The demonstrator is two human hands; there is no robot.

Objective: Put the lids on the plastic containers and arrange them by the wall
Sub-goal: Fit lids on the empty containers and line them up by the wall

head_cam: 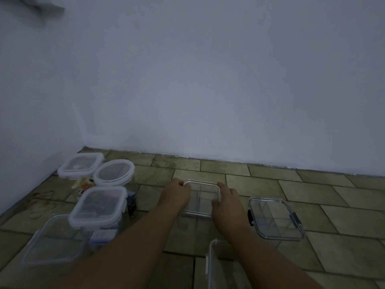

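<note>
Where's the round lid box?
The round-lidded container sits on the floor at the left, near the corner, between the two square-lidded containers and.

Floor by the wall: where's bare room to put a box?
Bare tiles run along the wall behind the hands' box and rightwards past the clip-lid box. The left corner is crowded with lidded tubs.

Clear glossy plastic container [201, 198], smooth-walled, at centre. Clear plastic lid [275, 219] with dark clips, at 3 o'clock. Translucent white plastic lids on tubs [98, 205], 9 o'clock. Matt stone-look floor tiles [312, 197]; matt painted wall [208, 80].
</note>
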